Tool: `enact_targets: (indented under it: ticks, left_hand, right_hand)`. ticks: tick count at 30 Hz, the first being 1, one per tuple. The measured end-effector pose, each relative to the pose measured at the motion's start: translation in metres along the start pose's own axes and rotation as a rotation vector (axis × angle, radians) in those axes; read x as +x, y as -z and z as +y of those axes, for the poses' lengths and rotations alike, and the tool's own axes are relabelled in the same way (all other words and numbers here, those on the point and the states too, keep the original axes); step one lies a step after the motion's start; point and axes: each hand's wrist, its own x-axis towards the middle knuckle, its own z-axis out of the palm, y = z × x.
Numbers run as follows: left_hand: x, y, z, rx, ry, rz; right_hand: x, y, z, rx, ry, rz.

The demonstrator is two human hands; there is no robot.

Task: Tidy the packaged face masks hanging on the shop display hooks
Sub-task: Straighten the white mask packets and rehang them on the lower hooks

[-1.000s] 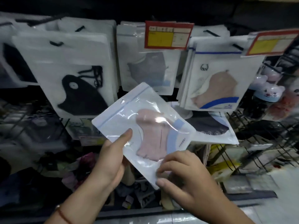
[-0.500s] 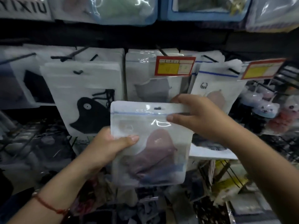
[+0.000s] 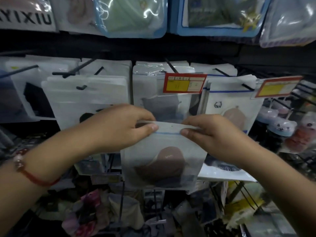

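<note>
Clear plastic makes up the mask packet (image 3: 164, 159) held up in front of the hooks. A brownish-pink mask shows inside it, low down below the grip. The left hand (image 3: 119, 127) pinches the packet's top edge at the left end, thumb in front and fingers curled behind. The right hand (image 3: 212, 134) pinches the same edge at the right end. A thin blue line runs between the two thumbs. Just above the grip hangs a red and yellow price tag (image 3: 183, 82) on a grey mask packet (image 3: 160, 100). Right of the right hand hangs a pink mask packet (image 3: 236, 106).
</note>
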Motion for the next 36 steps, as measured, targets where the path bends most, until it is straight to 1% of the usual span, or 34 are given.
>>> enact_targets:
  ticks: [2, 5, 7, 8, 10, 13, 19, 22, 26, 27, 29, 31, 32, 36]
  left_hand:
    - [0.004, -0.006, 0.002, 0.042, -0.039, 0.024]
    - [0.007, -0.011, 0.000, 0.035, -0.032, 0.099]
    - [0.007, -0.014, -0.002, 0.028, -0.007, 0.143]
    - [0.007, -0.015, -0.002, -0.004, 0.018, 0.159]
    - [0.006, -0.012, -0.005, -0.154, 0.090, 0.172]
    - [0.004, -0.004, -0.012, -0.420, 0.162, 0.099]
    - [-0.004, 0.013, -0.026, -0.717, 0.140, -0.082]
    - [-0.010, 0.020, -0.040, -0.732, 0.152, -0.076]
    - [-0.016, 0.025, -0.054, -0.945, 0.265, -0.053]
    - [-0.016, 0.023, -0.054, -0.925, 0.269, -0.012]
    - [-0.015, 0.018, -0.047, -0.755, 0.227, 0.116]
    - [-0.013, 0.014, -0.032, -0.570, 0.114, 0.247]
    - [-0.012, 0.012, -0.025, -0.512, 0.042, 0.288]
    - [-0.007, 0.003, -0.011, -0.505, -0.181, 0.419]
  right_hand:
    - [0.000, -0.003, 0.000, -0.125, 0.049, 0.052]
    - [-0.002, -0.009, 0.003, -0.325, 0.169, 0.238]
    - [-0.003, -0.013, 0.003, -0.409, 0.224, 0.330]
    - [-0.003, -0.014, 0.003, -0.440, 0.245, 0.365]
    - [-0.003, -0.017, 0.003, -0.474, 0.291, 0.433]
    - [0.000, -0.020, 0.002, -0.495, 0.320, 0.495]
    - [0.005, -0.017, 0.001, -0.536, 0.312, 0.580]
    - [0.002, -0.015, 0.003, -0.548, 0.338, 0.594]
    - [-0.006, -0.013, 0.004, -0.518, 0.391, 0.632]
    - [-0.007, -0.011, 0.003, -0.514, 0.403, 0.631]
    - [-0.007, -0.007, -0.001, -0.501, 0.420, 0.613]
    - [-0.007, -0.002, -0.004, -0.472, 0.414, 0.570]
    - [-0.006, 0.001, -0.006, -0.472, 0.409, 0.545]
    - [-0.006, 0.012, -0.008, -0.532, 0.405, 0.466]
